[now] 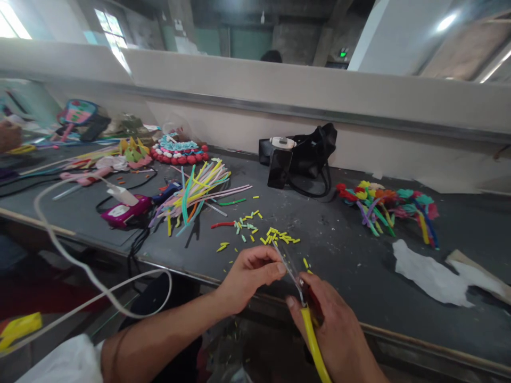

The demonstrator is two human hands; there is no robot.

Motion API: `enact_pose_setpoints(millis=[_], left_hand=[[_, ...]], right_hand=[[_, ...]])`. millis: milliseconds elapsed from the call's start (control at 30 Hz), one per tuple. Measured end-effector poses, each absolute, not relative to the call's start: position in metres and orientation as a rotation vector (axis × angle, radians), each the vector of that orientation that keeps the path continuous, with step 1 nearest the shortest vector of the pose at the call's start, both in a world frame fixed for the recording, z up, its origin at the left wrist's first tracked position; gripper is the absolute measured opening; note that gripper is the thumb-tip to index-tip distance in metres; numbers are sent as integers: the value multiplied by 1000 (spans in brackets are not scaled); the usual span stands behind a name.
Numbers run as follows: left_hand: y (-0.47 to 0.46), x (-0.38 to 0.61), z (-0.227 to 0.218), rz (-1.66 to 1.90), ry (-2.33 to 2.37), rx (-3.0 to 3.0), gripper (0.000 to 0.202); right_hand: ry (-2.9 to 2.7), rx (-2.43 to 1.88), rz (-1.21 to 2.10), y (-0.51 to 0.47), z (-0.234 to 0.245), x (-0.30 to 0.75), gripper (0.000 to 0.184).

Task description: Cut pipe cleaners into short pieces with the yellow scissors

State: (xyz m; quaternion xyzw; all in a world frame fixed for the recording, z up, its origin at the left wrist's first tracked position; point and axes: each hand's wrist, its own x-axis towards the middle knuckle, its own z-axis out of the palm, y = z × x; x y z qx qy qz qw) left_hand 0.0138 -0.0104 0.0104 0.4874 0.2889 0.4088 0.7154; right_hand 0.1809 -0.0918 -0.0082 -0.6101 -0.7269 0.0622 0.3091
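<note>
My right hand (333,319) is closed around a pair of scissors (294,276) with yellow handles. Their metal blades point up and left, over the table's front edge. Beside the blades, my left hand (253,274) has its thumb and forefinger pinched together. Whatever may be between those fingertips is too small to make out. Just beyond the blade tips lies a scatter of short yellow pieces (279,235). Pale green pieces (241,224) lie to their left, along with a short red stem (222,224). A bundle of coloured pipe cleaners (195,194) rests further left.
Fluffy coloured flowers (387,205) and torn white sheets (429,274) lie right. A black bag (319,151) stands behind a dark upright object (279,167). Left are a purple device (126,211), a looping white cable (66,250) and another person's hand (10,135).
</note>
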Motion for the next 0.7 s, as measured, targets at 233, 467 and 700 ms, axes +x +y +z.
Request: enact_pose_setpoints(millis=[233, 467, 700], left_hand=[[-8, 12, 10, 843, 586, 1092, 23], [-9, 12, 11, 841, 575, 1099, 22], [-10, 12, 12, 837, 580, 1109, 22]], right_hand=[[-1935, -1566, 198, -93, -9, 181, 24], [-1911, -1551, 204, -95, -9, 182, 22], [-1856, -1549, 311, -97, -8, 179, 18]])
